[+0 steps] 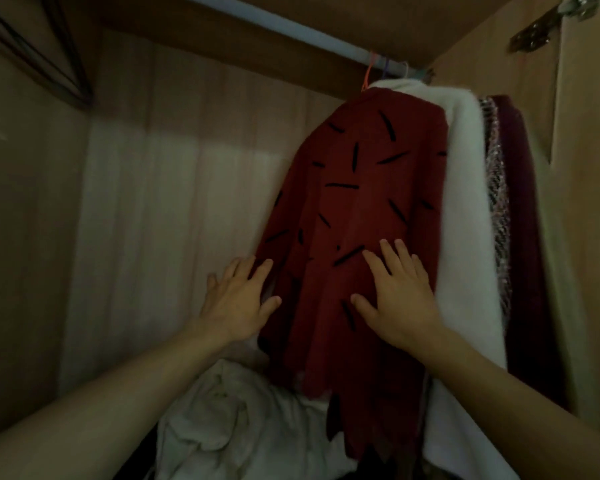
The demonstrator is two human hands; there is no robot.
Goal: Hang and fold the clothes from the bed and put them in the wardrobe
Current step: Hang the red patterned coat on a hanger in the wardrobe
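Observation:
A dark red garment (357, 188) with black dash marks and a jagged hem hangs on an orange hanger (368, 75) from the wardrobe rail (291, 27). My right hand (397, 296) lies flat on its front, fingers straight and spread. My left hand (238, 299) touches the garment's left edge with straight fingers. Neither hand grips anything.
To the right of the red garment hang a white fluffy garment (468, 188), a sparkly knit (497, 216) and a dark maroon one (520, 237). A crumpled white cloth (243, 417) lies on the wardrobe floor. The wardrobe's back panel (174, 202) shows at left, the door hinge (548, 26) at top right.

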